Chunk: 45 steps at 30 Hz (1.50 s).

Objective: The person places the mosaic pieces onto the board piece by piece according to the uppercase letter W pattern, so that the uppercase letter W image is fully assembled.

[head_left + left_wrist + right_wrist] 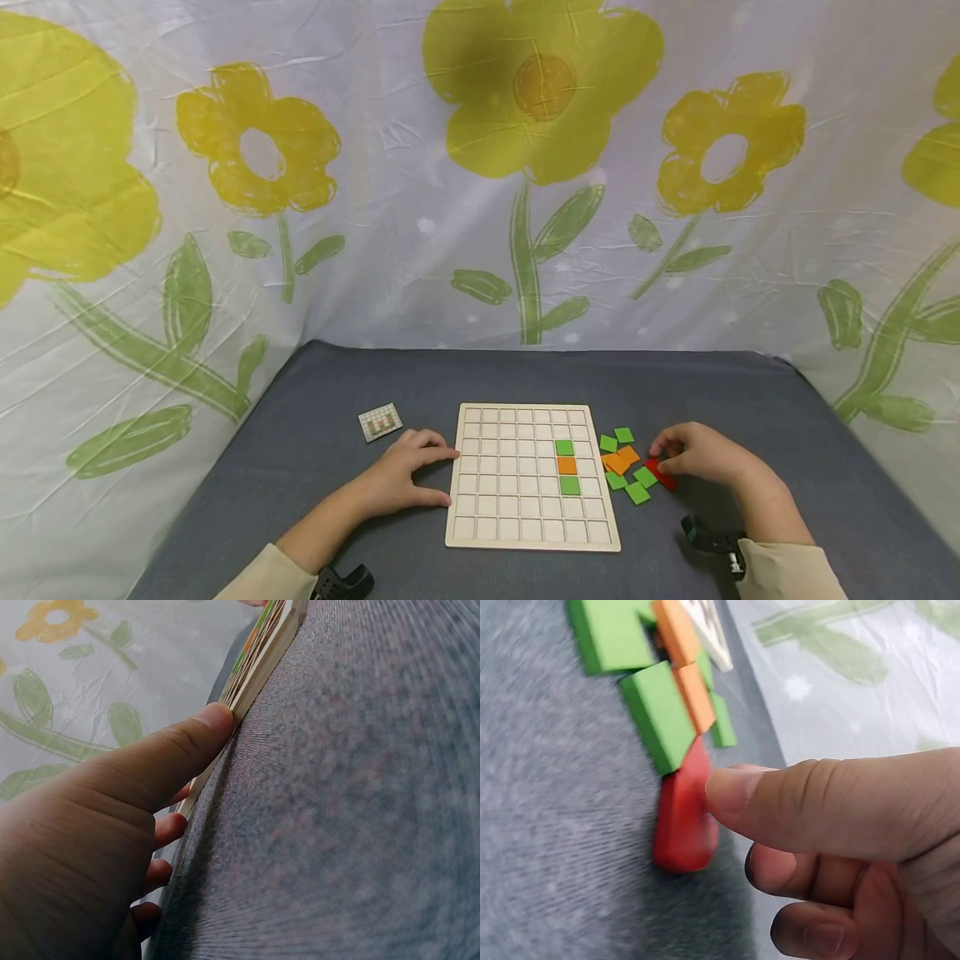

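A pale wooden grid board [508,483] lies on the table. One orange tile [567,466] sits in its grid between two green tiles, forming a column on the right side. My left hand [408,471] rests at the board's left edge; its thumb [214,720] touches the wooden rim, the fingers spread along it. To the right of the board, my right hand [705,454] pinches a red tile [682,817] between thumb and index finger, low over the cloth. Whether a second red tile lies under it I cannot tell.
Loose green tiles [637,492] and orange tiles [628,454] lie in a cluster between the board and my right hand. A small patterned card [380,422] lies at the back left. Behind the grey-covered table [300,433] hangs a flowered curtain [390,250].
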Each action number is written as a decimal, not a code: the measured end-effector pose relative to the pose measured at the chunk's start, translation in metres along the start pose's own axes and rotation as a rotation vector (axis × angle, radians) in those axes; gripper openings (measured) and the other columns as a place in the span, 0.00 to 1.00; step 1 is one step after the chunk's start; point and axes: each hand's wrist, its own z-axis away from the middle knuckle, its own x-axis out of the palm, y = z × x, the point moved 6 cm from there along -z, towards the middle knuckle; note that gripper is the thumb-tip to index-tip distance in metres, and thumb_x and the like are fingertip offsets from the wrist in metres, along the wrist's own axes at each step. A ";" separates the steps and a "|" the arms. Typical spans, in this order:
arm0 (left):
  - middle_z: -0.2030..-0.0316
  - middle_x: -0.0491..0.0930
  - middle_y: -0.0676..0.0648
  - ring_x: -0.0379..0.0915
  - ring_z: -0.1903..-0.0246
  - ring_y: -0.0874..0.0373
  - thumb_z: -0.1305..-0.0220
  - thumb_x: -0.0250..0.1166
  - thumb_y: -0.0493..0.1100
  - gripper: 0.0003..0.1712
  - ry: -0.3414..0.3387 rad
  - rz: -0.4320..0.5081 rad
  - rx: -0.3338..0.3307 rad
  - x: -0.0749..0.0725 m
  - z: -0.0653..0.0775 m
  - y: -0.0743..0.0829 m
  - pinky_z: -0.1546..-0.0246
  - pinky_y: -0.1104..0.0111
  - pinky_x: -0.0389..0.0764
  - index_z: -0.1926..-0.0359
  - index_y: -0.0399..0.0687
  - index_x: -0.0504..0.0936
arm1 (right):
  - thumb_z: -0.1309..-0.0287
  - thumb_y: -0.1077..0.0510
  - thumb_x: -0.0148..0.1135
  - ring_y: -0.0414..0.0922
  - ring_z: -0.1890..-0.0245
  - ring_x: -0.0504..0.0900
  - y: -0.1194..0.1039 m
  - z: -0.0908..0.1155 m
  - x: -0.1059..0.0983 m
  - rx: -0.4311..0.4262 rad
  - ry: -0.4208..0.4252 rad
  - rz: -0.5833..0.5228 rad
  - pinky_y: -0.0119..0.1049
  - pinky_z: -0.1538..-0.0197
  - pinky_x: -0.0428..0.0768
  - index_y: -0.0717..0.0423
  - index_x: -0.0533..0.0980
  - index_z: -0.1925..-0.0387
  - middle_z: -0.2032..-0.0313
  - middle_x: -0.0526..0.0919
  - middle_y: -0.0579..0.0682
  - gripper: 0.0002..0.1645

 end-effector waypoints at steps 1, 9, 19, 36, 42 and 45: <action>0.44 0.73 0.58 0.63 0.49 0.60 0.43 0.74 0.66 0.38 -0.001 0.000 0.001 0.000 0.000 0.000 0.46 0.55 0.70 0.35 0.56 0.82 | 0.43 0.65 0.72 0.46 0.74 0.69 0.002 -0.001 0.001 -0.003 -0.008 -0.007 0.40 0.69 0.67 0.60 0.83 0.59 0.76 0.72 0.48 0.09; 0.44 0.73 0.58 0.63 0.48 0.60 0.43 0.74 0.66 0.38 0.005 -0.005 0.008 0.000 0.000 0.000 0.45 0.55 0.70 0.35 0.56 0.81 | 0.40 0.62 0.71 0.47 0.70 0.74 0.009 -0.005 0.003 0.027 0.007 -0.015 0.43 0.64 0.73 0.60 0.82 0.60 0.71 0.80 0.47 0.08; 0.44 0.72 0.58 0.63 0.48 0.60 0.43 0.74 0.65 0.38 0.000 -0.003 0.007 -0.001 0.001 0.002 0.46 0.54 0.70 0.35 0.56 0.82 | 0.43 0.54 0.76 0.47 0.72 0.69 0.010 -0.003 -0.003 0.103 0.121 0.081 0.42 0.67 0.66 0.60 0.80 0.58 0.72 0.71 0.50 0.18; 0.44 0.72 0.57 0.63 0.47 0.58 0.43 0.75 0.65 0.37 -0.007 0.001 -0.008 -0.001 0.001 0.003 0.44 0.53 0.69 0.35 0.56 0.81 | 0.43 0.48 0.76 0.46 0.75 0.69 0.001 0.000 -0.007 0.098 0.148 0.157 0.42 0.71 0.66 0.57 0.78 0.62 0.73 0.71 0.49 0.19; 0.44 0.72 0.58 0.63 0.46 0.59 0.43 0.75 0.64 0.37 0.000 -0.007 -0.008 -0.002 0.001 0.002 0.44 0.54 0.69 0.35 0.56 0.82 | 0.41 0.48 0.75 0.45 0.76 0.68 -0.015 0.003 -0.014 0.058 0.163 0.161 0.42 0.71 0.66 0.57 0.78 0.61 0.73 0.71 0.49 0.19; 0.44 0.72 0.58 0.63 0.46 0.59 0.43 0.75 0.65 0.37 0.001 -0.004 -0.004 -0.001 0.001 0.002 0.44 0.54 0.69 0.35 0.56 0.82 | 0.40 0.48 0.74 0.45 0.77 0.68 -0.026 0.005 -0.015 0.037 0.169 0.175 0.41 0.72 0.66 0.56 0.78 0.60 0.74 0.71 0.48 0.19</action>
